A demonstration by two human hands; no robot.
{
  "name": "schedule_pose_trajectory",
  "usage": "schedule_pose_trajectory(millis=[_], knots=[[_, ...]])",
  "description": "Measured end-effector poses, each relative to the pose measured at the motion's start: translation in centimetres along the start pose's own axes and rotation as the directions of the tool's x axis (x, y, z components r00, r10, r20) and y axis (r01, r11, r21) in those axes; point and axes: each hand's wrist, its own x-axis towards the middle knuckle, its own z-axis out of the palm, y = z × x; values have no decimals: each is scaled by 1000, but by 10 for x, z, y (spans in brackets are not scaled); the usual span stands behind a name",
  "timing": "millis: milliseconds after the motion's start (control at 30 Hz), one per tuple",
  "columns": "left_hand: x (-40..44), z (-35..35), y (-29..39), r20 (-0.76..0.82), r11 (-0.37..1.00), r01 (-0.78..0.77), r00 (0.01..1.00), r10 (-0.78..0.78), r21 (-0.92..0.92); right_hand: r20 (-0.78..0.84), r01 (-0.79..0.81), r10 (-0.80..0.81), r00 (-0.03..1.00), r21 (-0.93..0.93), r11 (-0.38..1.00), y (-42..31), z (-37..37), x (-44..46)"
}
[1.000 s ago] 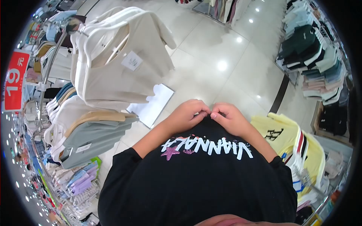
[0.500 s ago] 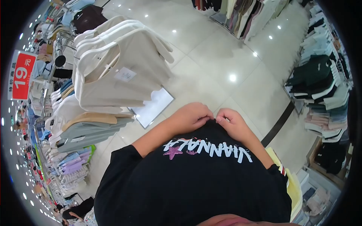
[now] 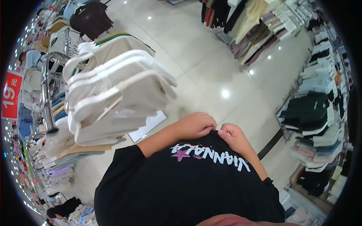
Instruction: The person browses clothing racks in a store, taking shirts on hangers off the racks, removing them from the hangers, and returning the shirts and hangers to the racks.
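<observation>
My left hand [image 3: 200,124] is closed, its fingers curled at the front edge of the black T-shirt [image 3: 181,188] that I wear. Close beside it, a small gap apart, my right hand [image 3: 230,133] is also closed, pinching the same shirt. The cloth rises to a point between the two hands. White lettering [image 3: 215,156] and a pink star [image 3: 180,155] are on the shirt's front. To the left of my hands, light tops on white hangers [image 3: 120,94] hang from a metal rack [image 3: 47,101].
A red price sign [image 3: 12,96] stands at the far left. Clothes racks [image 3: 260,34] line the back right, with dark green tops [image 3: 307,109] at the right. A white board [image 3: 148,126] lies low beside the left rack. Another person [image 3: 64,208] is at the lower left.
The view has shifted: the left rack's hangers look nearer and more of the back racks shows. The yellow clothes at the right have left view. My hands stay together at the shirt.
</observation>
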Motion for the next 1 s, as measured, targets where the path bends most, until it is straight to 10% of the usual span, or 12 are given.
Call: schedule_pose_trajectory(millis=[300, 1000], knots=[[18, -128, -68, -167, 995, -90, 981, 95, 40, 168, 142, -124, 978, -99, 985, -77, -7, 176], [129, -290, -163, -706, 933, 342, 689, -164, 116, 764, 310, -199, 614, -1, 951, -162, -114, 551]])
